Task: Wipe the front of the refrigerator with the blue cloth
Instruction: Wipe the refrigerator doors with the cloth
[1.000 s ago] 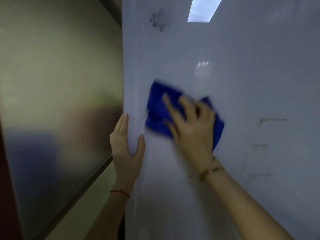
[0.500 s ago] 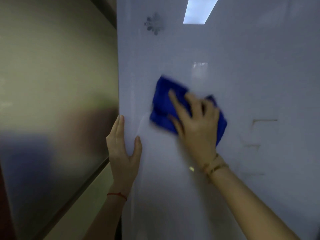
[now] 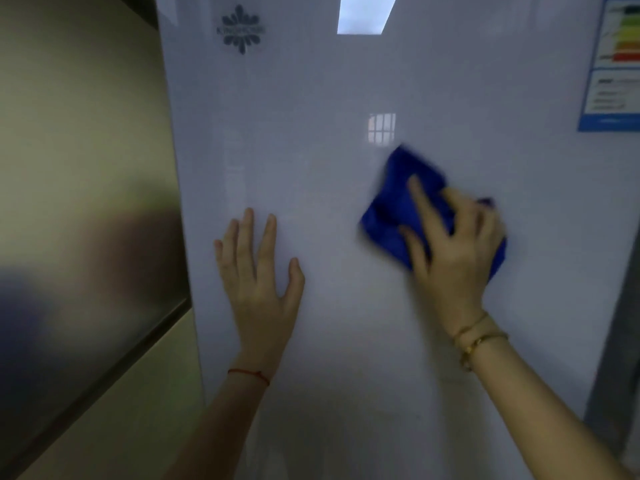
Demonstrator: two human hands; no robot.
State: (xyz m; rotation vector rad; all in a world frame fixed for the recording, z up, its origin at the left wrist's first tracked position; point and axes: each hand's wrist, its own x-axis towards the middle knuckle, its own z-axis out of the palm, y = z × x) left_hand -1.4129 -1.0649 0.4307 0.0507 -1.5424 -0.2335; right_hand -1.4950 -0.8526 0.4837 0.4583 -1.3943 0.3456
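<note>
The glossy white refrigerator door (image 3: 346, 98) fills most of the view. A crumpled blue cloth (image 3: 391, 209) lies pressed flat against the door right of centre. My right hand (image 3: 450, 251) covers its lower right part with spread fingers and holds it against the surface. My left hand (image 3: 259, 275) rests flat on the door to the left of the cloth, fingers apart, holding nothing. A gap of bare door separates the two hands.
A dark snowflake-like logo (image 3: 241, 29) sits near the door's top left. An energy label sticker (image 3: 613, 64) is at the top right. A brushed metal panel (image 3: 86, 220) stands left of the refrigerator's edge. A grey side strip (image 3: 616, 341) runs down the right.
My right hand has slid the cloth to the right across the door. My left hand has left the door's left edge and now lies flat on its front. The view has shifted right.
</note>
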